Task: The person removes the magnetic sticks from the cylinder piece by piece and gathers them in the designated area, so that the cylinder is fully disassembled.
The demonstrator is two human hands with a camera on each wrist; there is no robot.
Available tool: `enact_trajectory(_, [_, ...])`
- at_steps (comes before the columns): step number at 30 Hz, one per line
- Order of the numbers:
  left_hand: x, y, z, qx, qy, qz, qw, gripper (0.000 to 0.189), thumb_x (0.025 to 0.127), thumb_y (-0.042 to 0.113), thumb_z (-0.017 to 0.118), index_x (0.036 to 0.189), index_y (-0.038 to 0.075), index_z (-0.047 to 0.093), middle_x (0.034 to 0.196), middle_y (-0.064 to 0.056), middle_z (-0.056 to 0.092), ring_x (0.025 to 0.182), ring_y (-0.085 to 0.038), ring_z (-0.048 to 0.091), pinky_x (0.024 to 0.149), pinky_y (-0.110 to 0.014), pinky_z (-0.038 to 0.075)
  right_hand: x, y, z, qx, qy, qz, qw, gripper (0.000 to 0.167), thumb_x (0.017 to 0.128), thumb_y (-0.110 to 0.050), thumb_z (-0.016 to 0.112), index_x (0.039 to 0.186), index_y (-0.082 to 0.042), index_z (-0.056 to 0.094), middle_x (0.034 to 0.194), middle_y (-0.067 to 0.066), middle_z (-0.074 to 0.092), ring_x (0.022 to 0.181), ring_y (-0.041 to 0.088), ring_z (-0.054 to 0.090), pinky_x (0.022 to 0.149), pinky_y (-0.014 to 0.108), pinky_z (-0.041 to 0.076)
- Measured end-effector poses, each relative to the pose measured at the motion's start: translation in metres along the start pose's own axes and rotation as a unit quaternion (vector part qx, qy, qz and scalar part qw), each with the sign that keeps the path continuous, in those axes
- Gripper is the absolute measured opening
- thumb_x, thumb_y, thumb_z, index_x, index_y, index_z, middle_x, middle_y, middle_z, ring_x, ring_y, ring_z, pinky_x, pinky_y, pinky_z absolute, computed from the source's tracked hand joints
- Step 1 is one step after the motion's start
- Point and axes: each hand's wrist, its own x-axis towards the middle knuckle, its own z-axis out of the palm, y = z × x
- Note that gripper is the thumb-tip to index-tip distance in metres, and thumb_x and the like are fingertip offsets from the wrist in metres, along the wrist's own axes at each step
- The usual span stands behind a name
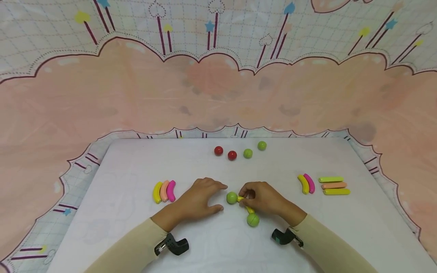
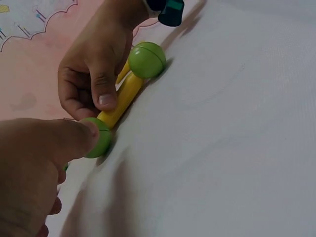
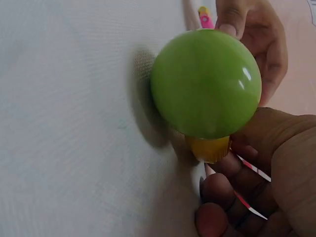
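A green ball (image 1: 231, 197) lies between the hands, joined to one end of a yellow stick (image 1: 250, 209). At the stick's other end, toward the person, is a second green ball (image 1: 253, 220). My right hand (image 1: 263, 199) pinches the yellow stick between thumb and fingers, covering its middle. The left hand (image 1: 199, 199) rests to the left, fingers and thumb spread toward the first ball with a small gap in the head view. In the left wrist view its thumb (image 2: 74, 140) overlaps that ball; contact is unclear. Another yellow piece shows behind the stick there.
Two red balls (image 1: 218, 151) and two green balls (image 1: 261, 145) sit at the back of the white table (image 1: 136, 159). Curved yellow, peach and pink sticks (image 1: 164, 190) lie left. Curved sticks (image 1: 308, 183) and straight sticks (image 1: 334, 185) lie right.
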Motion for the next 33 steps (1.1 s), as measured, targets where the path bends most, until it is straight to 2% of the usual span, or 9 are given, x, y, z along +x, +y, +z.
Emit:
enact_trajectory(6, [0.008,0.005,0.009,0.0,0.015,0.004,0.9999,0.052,0.09,0.039,0.078,0.137,0.02,0.065,0.127,0.009,0.067,0.119,-0.014,0.056,0.106,-0.041,0.04,-0.001,0.003,-0.004,0.003,-0.011,0.003,0.9999,0.019,0.087,-0.026,0.085,0.1,-0.02,0.073,0.084,-0.013,0.062,0.08,0.011,0.058,0.073,0.027,0.051])
enact_trajectory(13, [0.019,0.014,0.018,-0.005,0.03,-0.008,0.9995,0.047,0.089,0.037,0.081,0.131,0.019,0.07,0.114,0.011,0.071,0.105,-0.011,0.057,0.094,-0.035,0.046,0.002,0.004,-0.004,0.005,-0.02,0.014,0.9997,0.017,0.087,-0.024,0.084,0.1,-0.018,0.076,0.081,-0.014,0.064,0.077,0.011,0.059,0.071,0.029,0.051])
enact_trajectory(19, [0.024,0.018,0.02,-0.003,0.033,-0.02,0.9992,0.038,0.089,0.031,0.082,0.124,0.019,0.073,0.107,0.009,0.071,0.101,-0.012,0.058,0.09,-0.034,0.048,0.006,0.005,-0.003,0.011,-0.026,0.026,0.9992,0.014,0.087,-0.024,0.084,0.095,-0.019,0.074,0.08,-0.012,0.064,0.075,0.01,0.059,0.069,0.028,0.051])
enact_trajectory(23, [0.024,0.016,0.019,-0.021,0.03,-0.024,0.999,0.036,0.091,0.027,0.08,0.125,0.016,0.071,0.105,0.007,0.069,0.102,-0.014,0.058,0.09,-0.036,0.049,0.007,0.005,-0.004,0.015,-0.029,0.031,0.999,0.014,0.086,-0.022,0.084,0.094,-0.017,0.074,0.08,-0.011,0.064,0.075,0.011,0.059,0.068,0.028,0.05])
enact_trajectory(28, [0.021,0.01,0.015,-0.057,0.041,-0.066,0.9953,0.038,0.093,0.027,0.078,0.127,0.015,0.069,0.107,0.005,0.066,0.105,-0.014,0.057,0.094,-0.035,0.05,0.008,0.003,-0.004,0.022,-0.029,0.039,0.9986,0.013,0.086,-0.02,0.084,0.092,-0.016,0.074,0.08,-0.011,0.065,0.075,0.01,0.059,0.069,0.029,0.05])
enact_trajectory(33, [0.022,0.002,0.009,-0.059,0.069,-0.096,0.9911,0.04,0.092,0.03,0.079,0.128,0.016,0.069,0.105,0.006,0.065,0.103,-0.013,0.058,0.09,-0.035,0.051,0.008,0.004,-0.002,0.029,-0.027,0.047,0.9981,0.013,0.085,-0.02,0.084,0.091,-0.017,0.073,0.079,-0.01,0.065,0.075,0.01,0.06,0.069,0.029,0.05])
